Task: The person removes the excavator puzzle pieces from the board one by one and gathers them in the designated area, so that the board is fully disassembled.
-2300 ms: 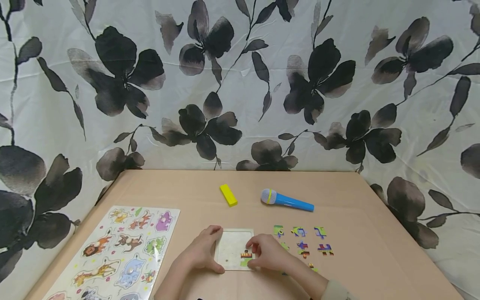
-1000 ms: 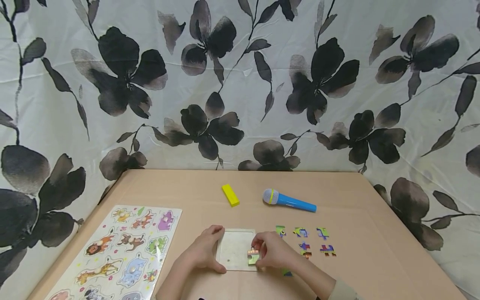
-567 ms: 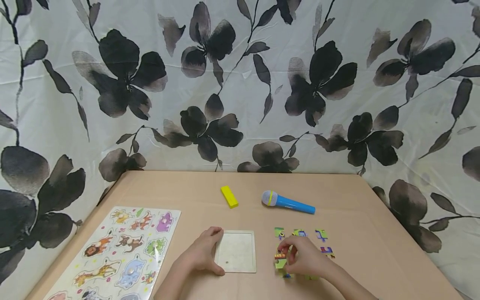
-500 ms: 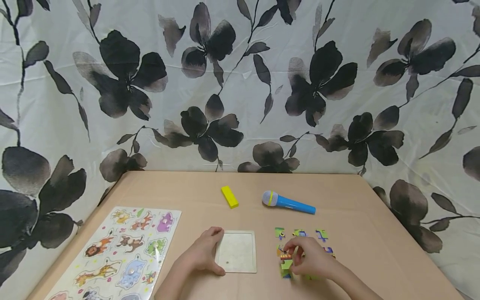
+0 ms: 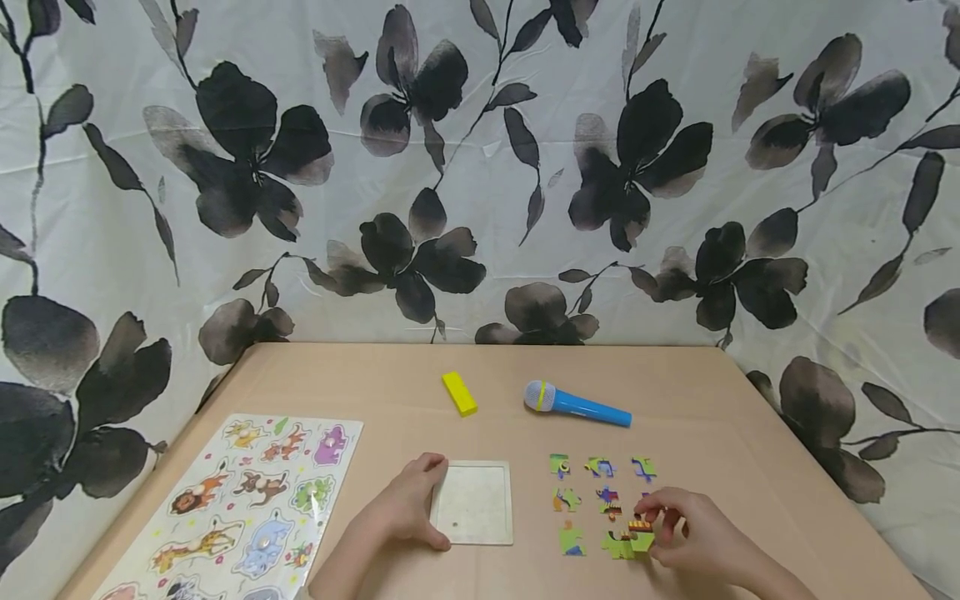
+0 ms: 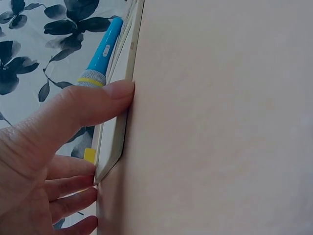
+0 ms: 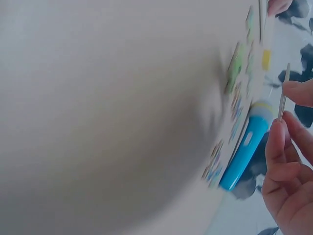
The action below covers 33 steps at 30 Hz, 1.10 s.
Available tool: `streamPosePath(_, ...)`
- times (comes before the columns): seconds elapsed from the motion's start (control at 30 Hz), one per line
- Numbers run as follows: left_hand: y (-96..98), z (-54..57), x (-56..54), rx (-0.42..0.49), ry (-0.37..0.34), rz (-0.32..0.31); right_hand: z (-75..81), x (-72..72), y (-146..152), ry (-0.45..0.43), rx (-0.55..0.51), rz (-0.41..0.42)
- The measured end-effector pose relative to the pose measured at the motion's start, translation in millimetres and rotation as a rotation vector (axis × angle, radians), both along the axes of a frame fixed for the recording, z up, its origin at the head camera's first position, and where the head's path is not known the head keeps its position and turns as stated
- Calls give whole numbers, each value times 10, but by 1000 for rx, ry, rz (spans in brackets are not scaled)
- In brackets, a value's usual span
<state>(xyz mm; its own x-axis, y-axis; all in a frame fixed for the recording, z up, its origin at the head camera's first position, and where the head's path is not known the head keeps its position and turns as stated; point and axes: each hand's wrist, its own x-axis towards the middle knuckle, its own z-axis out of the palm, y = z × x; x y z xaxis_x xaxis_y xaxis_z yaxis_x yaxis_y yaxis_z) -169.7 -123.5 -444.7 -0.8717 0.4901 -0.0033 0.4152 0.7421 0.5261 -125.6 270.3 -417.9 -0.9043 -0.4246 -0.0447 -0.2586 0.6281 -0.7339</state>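
My left hand (image 5: 405, 502) grips the left side of a shallow white puzzle tray (image 5: 472, 504), thumb at its near edge and fingertips toward its far corner. In the left wrist view the thumb presses the rim of the tray (image 6: 126, 105). My right hand (image 5: 693, 533) pinches a jigsaw piece (image 5: 641, 540), green with a red-brown striped band, above the right end of the lower row of loose pieces. The right wrist view shows this held piece (image 7: 284, 90) edge-on between thumb and fingertips. Another green piece (image 5: 617, 547) lies just left of it.
More jigsaw pieces lie in rows right of the tray, among them a green-yellow one (image 5: 559, 465) and a purple-red one (image 5: 609, 502). A blue toy microphone (image 5: 588, 408) and a yellow block (image 5: 459, 393) lie farther back. An animal sticker sheet (image 5: 247, 500) covers the table's left side.
My right hand has carried the pinched piece from over the tray rightward, across the loose pieces to the right end of their lower row. My left hand stays at the tray.
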Motion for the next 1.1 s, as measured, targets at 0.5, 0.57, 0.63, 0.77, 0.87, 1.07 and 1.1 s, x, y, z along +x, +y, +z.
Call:
streamPosePath(0.5,2,40,10,10,1,-7,-180,-30,373,-121,34,-24)
streamPosePath(0.57,0,43,15,6,-1,-8,-205,-34,379,-124,36,-31)
streamPosePath(0.63,1,45,21,10,-8,-8,-224,-34,382,-122,41,-33)
streamPosePath(0.77,5,45,25,12,-21,-9,-248,-35,389,-119,47,-35)
streamPosePath(0.87,4,41,10,1,-17,-8,-253,-38,405,-109,47,-23)
streamPosePath(1.07,14,45,-6,-12,15,-12,-254,-36,421,-74,37,8)
streamPosePath(1.1,17,48,-3,-12,19,-14,-251,-36,419,-75,40,3)
